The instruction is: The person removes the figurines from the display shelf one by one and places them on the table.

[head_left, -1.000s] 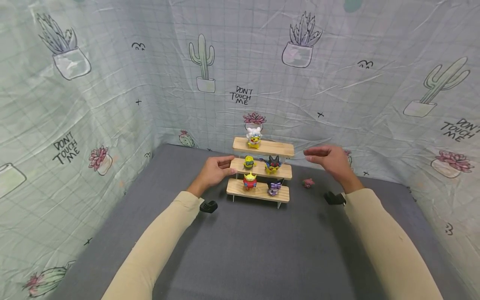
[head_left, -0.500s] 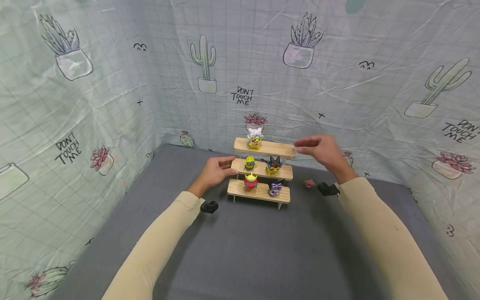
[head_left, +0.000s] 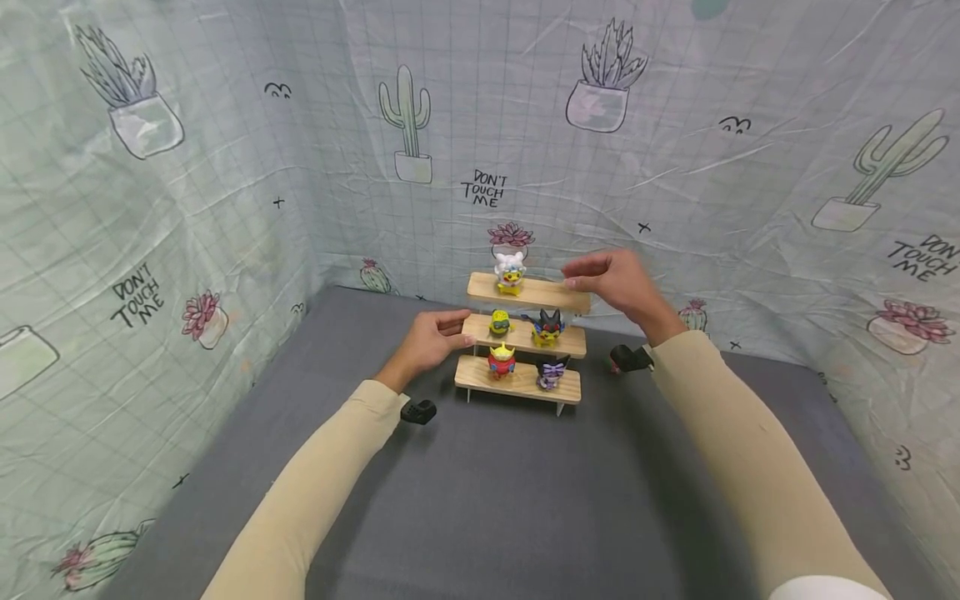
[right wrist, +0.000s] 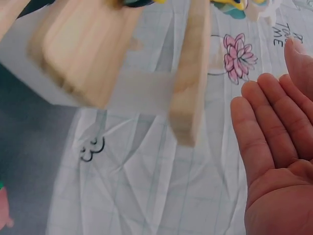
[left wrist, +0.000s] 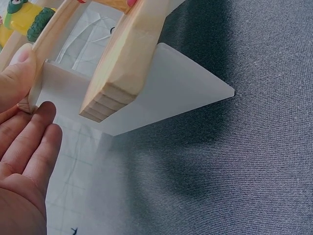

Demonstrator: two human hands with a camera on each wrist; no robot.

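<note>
a tan cloth left sleeve (head_left: pixel 322 467) that was long and plain, a tan cloth right sleeve (head_left: pixel 723 417) that matched, small black wrist cameras (head_left: pixel 417 412) that poked out

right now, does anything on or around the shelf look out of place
One pink figure, mostly hidden, is on the grey surface right of the wooden shelf, while five other figures stand on its tiers.

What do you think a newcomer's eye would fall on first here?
Probably the five figures on the three-tier stand near the centre of the head view. The left hand pinches the left end of its middle shelf, and the right hand hovers by the right end of the top shelf. Behind, cactus drawings dot the pale backdrop.
</note>
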